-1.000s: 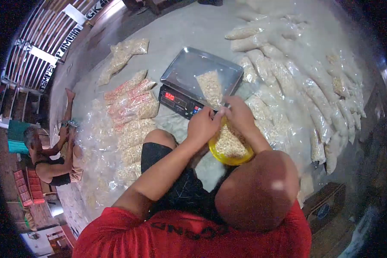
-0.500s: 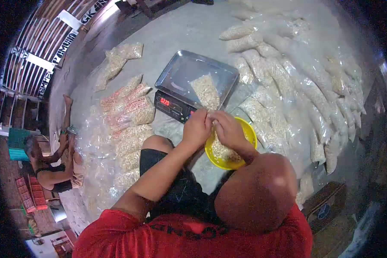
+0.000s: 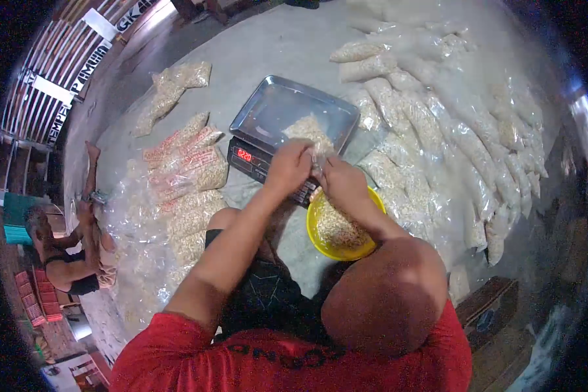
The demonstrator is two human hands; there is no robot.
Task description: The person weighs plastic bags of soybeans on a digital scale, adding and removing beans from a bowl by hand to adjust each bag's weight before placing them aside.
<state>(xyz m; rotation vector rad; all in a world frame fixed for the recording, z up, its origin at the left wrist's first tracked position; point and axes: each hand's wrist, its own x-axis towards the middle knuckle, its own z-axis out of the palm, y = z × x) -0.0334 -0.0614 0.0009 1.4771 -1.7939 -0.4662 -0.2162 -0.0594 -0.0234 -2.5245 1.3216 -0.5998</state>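
A clear plastic bag (image 3: pixel 309 129) with pale, chip-like pieces lies tilted over the front of a steel tray (image 3: pixel 274 108). My left hand (image 3: pixel 290 164) grips its near end from the left, fingers closed. From the right, my right hand (image 3: pixel 342 183) pinches the same end; the fingertips of both hands partly hide the plastic. The tray tops a digital scale (image 3: pixel 258 171), whose red display seems to read 0220. Just below my right hand stands a yellow bowl (image 3: pixel 315 243), partly filled with similar loose pieces and partly covered by my right forearm.
Many filled bags (image 3: pixel 460 134) are piled on the right. Bags with red print (image 3: pixel 189 163) lie left of the scale, near more bags (image 3: pixel 170 91) farther back. Another person (image 3: pixel 78 255) sits at far left. A brown box (image 3: pixel 490 304) stands at lower right.
Both hands have moved away from the bowl toward the tray and now sit slightly farther apart. The bag's near end has risen off the bowl, uncovering more of its contents.
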